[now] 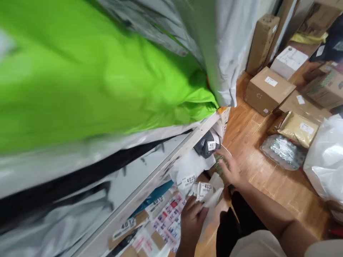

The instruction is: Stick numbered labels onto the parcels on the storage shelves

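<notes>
My left hand (193, 216) is closed on the near edge of a white parcel bag (214, 200), whose label (205, 190) reads 4023. My right hand (229, 167) reaches to the shelf edge with its fingers apart, close beside a dark grey parcel (203, 145) labelled 4021. Between the hands lies a white plastic bag (186, 166) with a label that reads 4020. Nearer to me on the same low shelf are a patterned parcel (168, 217) in pink and blue and a cardboard parcel (140, 217) with a 4012 label.
Above the low shelf, a shelf board (150, 182) carries bulky bags, among them a bright green one (107, 78). On the wooden floor (249, 142) to the right stand cardboard boxes (268, 89), a yellowish padded parcel (297, 130), a bubble-wrapped package (281, 151) and a large white bag (327, 157).
</notes>
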`<state>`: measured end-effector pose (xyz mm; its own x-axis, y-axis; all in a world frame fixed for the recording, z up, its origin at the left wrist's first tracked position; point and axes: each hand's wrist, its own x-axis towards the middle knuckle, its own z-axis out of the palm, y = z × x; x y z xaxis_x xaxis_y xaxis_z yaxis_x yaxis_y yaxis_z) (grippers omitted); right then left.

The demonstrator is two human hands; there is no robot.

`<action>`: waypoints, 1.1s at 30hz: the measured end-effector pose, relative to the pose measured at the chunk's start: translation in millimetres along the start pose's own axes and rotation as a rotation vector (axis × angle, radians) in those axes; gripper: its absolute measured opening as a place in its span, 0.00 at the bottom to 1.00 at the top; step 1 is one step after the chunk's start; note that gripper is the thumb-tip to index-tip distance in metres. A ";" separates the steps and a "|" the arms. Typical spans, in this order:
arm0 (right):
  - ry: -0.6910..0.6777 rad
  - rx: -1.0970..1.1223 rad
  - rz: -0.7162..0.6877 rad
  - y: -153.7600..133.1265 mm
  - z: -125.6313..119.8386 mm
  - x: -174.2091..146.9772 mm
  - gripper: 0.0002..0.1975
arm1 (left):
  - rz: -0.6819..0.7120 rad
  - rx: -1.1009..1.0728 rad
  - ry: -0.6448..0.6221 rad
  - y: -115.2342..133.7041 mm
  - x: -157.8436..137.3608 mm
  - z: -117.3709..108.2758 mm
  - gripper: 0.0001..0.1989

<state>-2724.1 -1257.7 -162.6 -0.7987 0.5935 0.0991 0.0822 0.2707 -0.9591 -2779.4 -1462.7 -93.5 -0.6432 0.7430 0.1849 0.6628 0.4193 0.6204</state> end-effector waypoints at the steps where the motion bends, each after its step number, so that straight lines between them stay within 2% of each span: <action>1: 0.063 0.065 0.072 -2.9 -8.8 -11.1 0.22 | -0.022 -0.017 0.030 2.6 -5.3 -3.2 0.20; 3: 0.052 0.185 0.135 -10.9 -23.0 -39.7 0.22 | -0.055 -0.058 0.089 9.2 -17.0 -11.0 0.17; 7: -0.333 0.291 0.049 -42.0 -32.1 -104.2 0.27 | -0.060 -0.092 0.158 27.5 -46.7 -30.3 0.15; 9: -0.408 0.296 0.056 -62.8 -25.2 -131.6 0.26 | -0.069 -0.081 0.197 37.5 -67.7 -40.4 0.16; 13: -0.500 0.344 0.163 -98.9 1.5 -177.4 0.18 | -0.126 -0.024 0.337 54.0 -125.2 -65.4 0.18; 17: -0.669 0.453 0.253 -127.9 21.2 -230.5 0.22 | -0.130 0.104 0.490 69.6 -197.1 -101.3 0.17; 22: -0.664 0.524 0.298 -176.2 26.4 -306.2 0.24 | -0.107 0.241 0.533 98.0 -282.1 -145.8 0.22; 26: -0.610 0.550 0.359 -212.7 22.4 -351.9 0.25 | -0.157 0.252 0.516 118.2 -328.1 -166.9 0.24; 30: -0.493 0.621 0.358 -237.3 14.0 -378.4 0.25 | -0.245 0.172 0.504 134.4 -358.4 -170.9 0.22; 33: -0.488 0.600 0.312 -246.4 9.0 -398.5 0.25 | -0.344 0.048 0.534 146.6 -384.0 -159.7 0.24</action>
<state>-2431.4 -1567.7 31.9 -0.9719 0.1417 -0.1881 0.1213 -0.3835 -0.9155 -2496.5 -1769.8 48.1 -0.9168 0.2039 0.3433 0.3923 0.6198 0.6797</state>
